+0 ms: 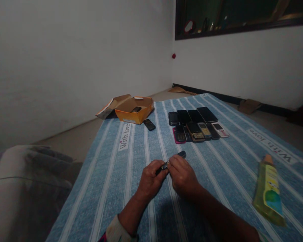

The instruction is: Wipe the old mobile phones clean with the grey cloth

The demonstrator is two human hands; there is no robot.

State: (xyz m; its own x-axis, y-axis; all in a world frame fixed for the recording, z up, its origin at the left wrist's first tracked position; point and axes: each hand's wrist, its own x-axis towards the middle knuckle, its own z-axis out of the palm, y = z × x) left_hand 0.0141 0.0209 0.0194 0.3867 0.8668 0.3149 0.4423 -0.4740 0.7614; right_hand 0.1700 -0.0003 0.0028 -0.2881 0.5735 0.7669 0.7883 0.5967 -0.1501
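Low over the middle of the striped cloth, my left hand (152, 177) and my right hand (183, 174) meet around a slim dark mobile phone (165, 165), held edge-on. My left fingers are wrapped round its near end, while my right fingers pinch it further along. A dark rounded end (182, 154) shows beyond my right knuckles; whether it belongs to the same phone I cannot tell. Much of the phone is hidden by my fingers. Beyond my hands lies a single dark keypad phone (149, 124), beside an open orange cardboard box (131, 116) with another phone (136, 109) inside.
Several phones lie in two rows, among them a large black one (207, 114) and a white one (220, 130). A bottle of yellow-green liquid (269, 191) lies on its side at the right. Grey fabric (27, 188) covers something at the left.
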